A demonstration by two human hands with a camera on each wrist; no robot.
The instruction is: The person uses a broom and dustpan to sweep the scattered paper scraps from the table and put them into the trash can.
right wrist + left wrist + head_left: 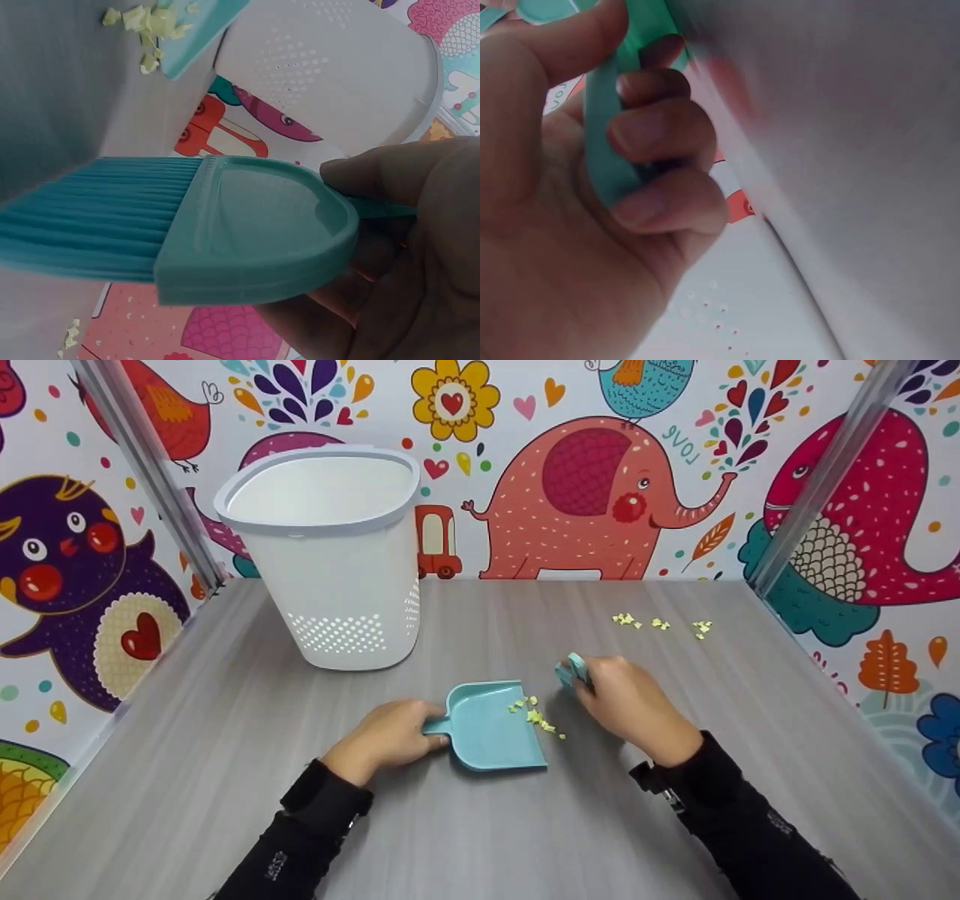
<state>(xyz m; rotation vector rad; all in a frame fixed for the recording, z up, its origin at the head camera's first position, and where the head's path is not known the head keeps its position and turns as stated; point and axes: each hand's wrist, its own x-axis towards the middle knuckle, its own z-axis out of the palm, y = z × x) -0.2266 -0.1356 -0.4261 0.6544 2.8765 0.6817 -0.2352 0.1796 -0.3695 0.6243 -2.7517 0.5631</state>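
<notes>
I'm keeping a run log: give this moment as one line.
left hand: grips dustpan; right hand: grips brush; yellow scraps: at dustpan's lip, others on table; bin: upright

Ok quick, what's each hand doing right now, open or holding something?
Left hand: closed, holding the teal dustpan.
Right hand: closed, holding the teal brush.

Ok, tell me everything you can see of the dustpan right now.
The dustpan is light teal and looks like plastic: a shallow pan with raised walls, a straight open lip facing right, and a narrow handle gripped by the left hand. It appears to lie flat on the grey table, nearer than the white bin and to its right. Pale yellow bits straddle the lip, a few inside, others just outside.
</notes>
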